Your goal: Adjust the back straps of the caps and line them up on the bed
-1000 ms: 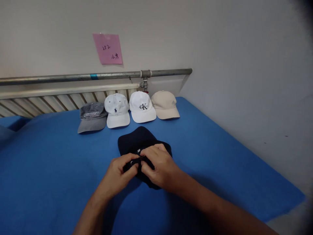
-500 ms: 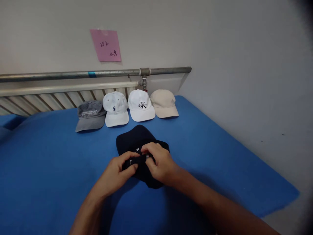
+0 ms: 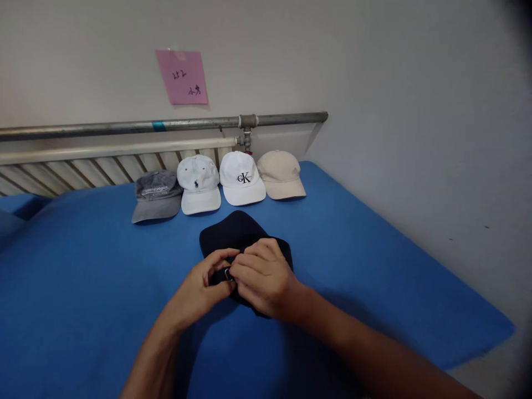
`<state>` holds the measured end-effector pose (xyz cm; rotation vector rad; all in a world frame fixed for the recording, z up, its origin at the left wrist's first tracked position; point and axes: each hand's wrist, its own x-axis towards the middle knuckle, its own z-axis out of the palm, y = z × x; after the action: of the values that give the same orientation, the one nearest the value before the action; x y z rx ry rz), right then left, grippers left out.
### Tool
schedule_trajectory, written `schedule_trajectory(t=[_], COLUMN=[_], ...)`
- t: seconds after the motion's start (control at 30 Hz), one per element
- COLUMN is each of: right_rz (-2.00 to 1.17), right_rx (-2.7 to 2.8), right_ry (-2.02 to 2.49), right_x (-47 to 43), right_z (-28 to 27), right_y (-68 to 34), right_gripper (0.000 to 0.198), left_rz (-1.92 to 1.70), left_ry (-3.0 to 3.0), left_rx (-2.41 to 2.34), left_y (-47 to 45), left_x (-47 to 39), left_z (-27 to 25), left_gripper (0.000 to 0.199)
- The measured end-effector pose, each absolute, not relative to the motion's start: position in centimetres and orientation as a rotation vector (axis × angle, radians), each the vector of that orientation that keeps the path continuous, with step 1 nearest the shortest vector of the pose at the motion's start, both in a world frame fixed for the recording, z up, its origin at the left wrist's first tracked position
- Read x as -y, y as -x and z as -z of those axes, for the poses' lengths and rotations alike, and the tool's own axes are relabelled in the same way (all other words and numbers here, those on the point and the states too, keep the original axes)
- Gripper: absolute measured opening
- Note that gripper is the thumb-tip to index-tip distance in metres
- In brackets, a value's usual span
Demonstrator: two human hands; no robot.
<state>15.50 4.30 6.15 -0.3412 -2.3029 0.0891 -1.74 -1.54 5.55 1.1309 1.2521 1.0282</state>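
Note:
A black cap lies on the blue cover with its brim pointing away and its back strap toward me. My left hand is closed on the strap, thumb below and fingers above. A small metal buckle shows on the strap between my hands. My right hand is closed at the buckle, its fingertips touching the strap there; its fingers hide most of the strap's right part and much of the cap's opening.
Behind the black cap stand a grey cap, a white cap with a small dark emblem, a white cap with letters and a beige cap. A radiator and a pipe run along the wall; a pink note hangs above.
My right hand has shifted left along the strap to the buckle, its fingers now covering more of it. My left hand stays nearly in place. The view has moved slightly.

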Motion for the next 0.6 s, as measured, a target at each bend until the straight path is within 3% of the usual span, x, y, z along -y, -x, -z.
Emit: schedule_trajectory(t=[0.37,0.6], right_rz=[-0.223,-0.955], right_rx=[2.327,2.028], right_ry=[0.345,0.674], right_x=[-4.7,-5.6], right_z=[-5.4,-6.4], right_y=[-15.2,-16.1], right_gripper=[0.012,0.011], left_rz=[-0.959,-0.890], left_ry=[-1.155,-1.161], left_rx=[-1.271,-1.319], left_y=[1.5,1.8], left_x=[1.6,1.5], left_z=[-5.8,-5.8], left_gripper=[0.044,0.032])
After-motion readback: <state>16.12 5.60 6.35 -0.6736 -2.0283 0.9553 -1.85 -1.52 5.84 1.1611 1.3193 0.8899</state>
